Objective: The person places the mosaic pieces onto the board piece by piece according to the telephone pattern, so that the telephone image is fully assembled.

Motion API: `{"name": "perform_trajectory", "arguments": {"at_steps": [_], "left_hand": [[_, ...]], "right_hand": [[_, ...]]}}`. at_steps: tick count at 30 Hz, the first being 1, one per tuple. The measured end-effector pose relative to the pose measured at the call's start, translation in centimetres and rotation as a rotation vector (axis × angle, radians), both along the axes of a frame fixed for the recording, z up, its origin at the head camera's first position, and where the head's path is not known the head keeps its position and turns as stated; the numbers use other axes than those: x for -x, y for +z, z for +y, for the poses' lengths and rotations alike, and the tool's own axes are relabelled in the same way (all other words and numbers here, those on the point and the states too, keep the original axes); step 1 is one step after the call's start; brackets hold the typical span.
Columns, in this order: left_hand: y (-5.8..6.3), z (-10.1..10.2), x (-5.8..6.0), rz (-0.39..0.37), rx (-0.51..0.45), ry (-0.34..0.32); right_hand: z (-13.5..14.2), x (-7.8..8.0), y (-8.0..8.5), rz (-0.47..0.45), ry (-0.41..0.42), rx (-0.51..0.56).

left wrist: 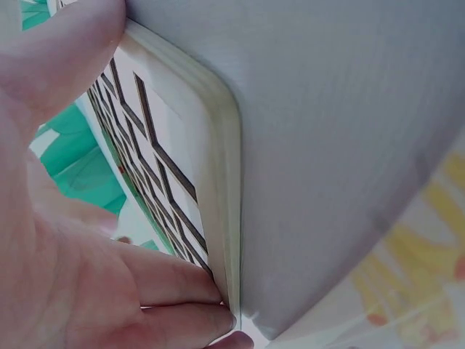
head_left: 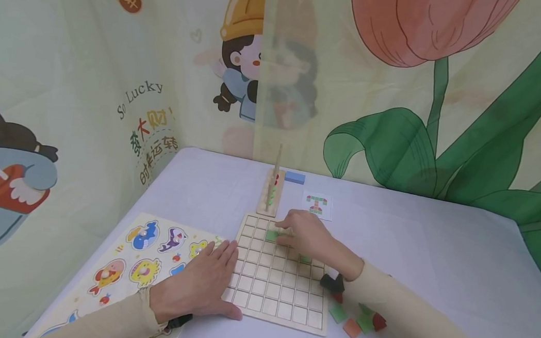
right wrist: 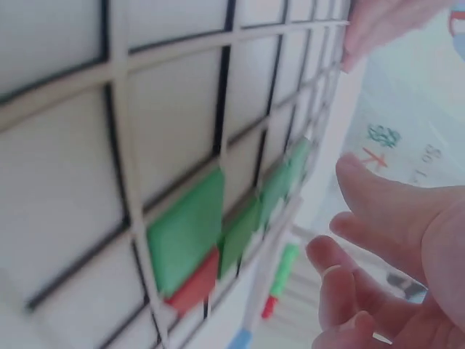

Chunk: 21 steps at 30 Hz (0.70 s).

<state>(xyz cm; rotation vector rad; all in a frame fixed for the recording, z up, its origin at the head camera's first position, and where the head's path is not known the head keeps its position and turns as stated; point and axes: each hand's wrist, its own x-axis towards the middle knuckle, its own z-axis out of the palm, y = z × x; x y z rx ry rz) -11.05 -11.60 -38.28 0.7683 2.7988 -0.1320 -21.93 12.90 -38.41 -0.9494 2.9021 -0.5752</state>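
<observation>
Head view, and from where I stand the grid board (head_left: pixel 271 289) lies flat on the worktop (head_left: pixel 432 261). The left hand (head_left: pixel 201 278) is laid against its left edge, fingers straight, thumb by the near-left corner, gripping nothing. The right hand (head_left: pixel 310 236) reaches over the far part, fingers loosely parted; I see no piece between them. Close by it, a green tile (head_left: pixel 272 236) sits on a far cell, and from the right wrist a red piece (right wrist: pixel 193 283) shows just beside another of the green ones.

I'd judge the tiles light, stiff and hard to break, but smooth enough to skid. Pinch them by opposite edges; once seated in a cell, they would offer little edge, so a fingertip from above would serve better. The board looks like thin wood, rigid and light, and could slide if nudged, so its rim is the place to steady it. Near right, an orange tile (head_left: pixel 351 328) lies flat on the cloth; I'd take it by a corner.
</observation>
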Motion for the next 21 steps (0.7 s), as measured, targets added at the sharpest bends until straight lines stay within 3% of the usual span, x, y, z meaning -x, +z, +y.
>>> {"name": "perform_trajectory", "arguments": {"at_steps": [4,13,21], "left_hand": [[0.0,0.0,0.0,-0.003,-0.009,0.000],[0.1,0.1,-0.1,-0.016,-0.012,-0.001],[0.1,0.1,0.0,-0.034,-0.017,0.014]], "right_hand": [[2.7,-0.8,0.5,-0.009,-0.042,0.046],[8.9,-4.2,0.4,-0.138,-0.286,-0.012],[11.3,-7.8,-0.7,-0.244,-0.285,0.009]]}}
